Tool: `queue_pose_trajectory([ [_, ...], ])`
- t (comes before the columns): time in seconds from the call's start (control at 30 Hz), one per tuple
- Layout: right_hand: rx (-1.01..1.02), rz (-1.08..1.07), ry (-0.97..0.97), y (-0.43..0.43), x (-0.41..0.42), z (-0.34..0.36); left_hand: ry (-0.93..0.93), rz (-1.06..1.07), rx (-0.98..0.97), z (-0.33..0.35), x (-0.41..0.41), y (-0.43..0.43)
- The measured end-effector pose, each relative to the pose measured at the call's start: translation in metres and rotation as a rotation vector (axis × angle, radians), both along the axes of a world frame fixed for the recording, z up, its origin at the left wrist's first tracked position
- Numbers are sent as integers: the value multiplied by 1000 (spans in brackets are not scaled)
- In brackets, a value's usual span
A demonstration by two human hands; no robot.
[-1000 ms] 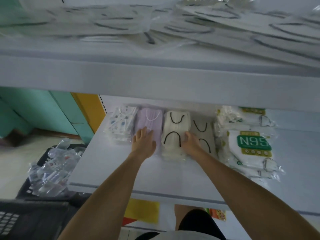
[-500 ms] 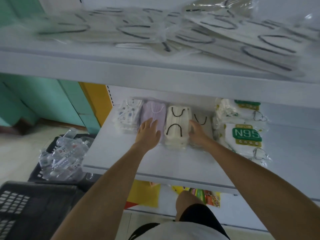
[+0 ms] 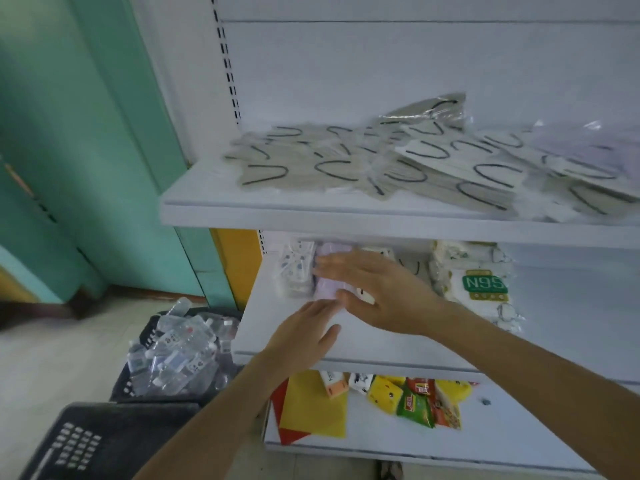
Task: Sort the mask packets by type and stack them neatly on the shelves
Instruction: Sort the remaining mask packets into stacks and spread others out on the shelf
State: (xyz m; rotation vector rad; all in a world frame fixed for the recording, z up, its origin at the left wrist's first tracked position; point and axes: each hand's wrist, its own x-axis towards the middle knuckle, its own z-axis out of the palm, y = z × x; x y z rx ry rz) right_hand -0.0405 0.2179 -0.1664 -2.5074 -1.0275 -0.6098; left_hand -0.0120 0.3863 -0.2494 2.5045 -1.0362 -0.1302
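Both hands are over the middle shelf (image 3: 346, 344) of a white rack. The right hand (image 3: 377, 292) reaches across from the right with fingers spread flat, palm down, over the lilac mask packets (image 3: 327, 282) and the cream packets with black ear loops (image 3: 367, 296) beside them; it hides most of the cream stack, and motion blur makes it hard to tell whether it presses on the packets or hovers just above. The left hand (image 3: 304, 337) lies open nearer the shelf's front edge, fingers loosely extended toward the lilac stack, gripping nothing. On that shelf the sorted row runs from left to right: patterned white packets (image 3: 294, 271), the lilac stack touching them, the cream stack, a grey packet (image 3: 412, 266) partly seen behind the right hand, then, a little apart, a pile of N95 packets (image 3: 481, 285) with a green label. The upper shelf (image 3: 346, 216) carries a loose, overlapping spread of grey and cream packets (image 3: 398, 164) with black loops, not lined up, and some lilac ones (image 3: 588, 147) at the far right. The bottom shelf (image 3: 415, 445) has bright snack-like packs (image 3: 419, 403) and yellow and red sheets (image 3: 311, 410). On the floor to the left, a black crate (image 3: 138, 393) is heaped with clear-wrapped packets (image 3: 176, 355).
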Motion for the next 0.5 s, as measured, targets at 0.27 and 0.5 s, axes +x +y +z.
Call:
queue_pose_trajectory([
  [0.27, 80, -531, 62, -37, 24, 110, -414, -229, -182, 100, -18, 10],
  [0.5, -118, -1118, 557, -123, 35, 111, -415, -130, -282, 166, 5, -34],
])
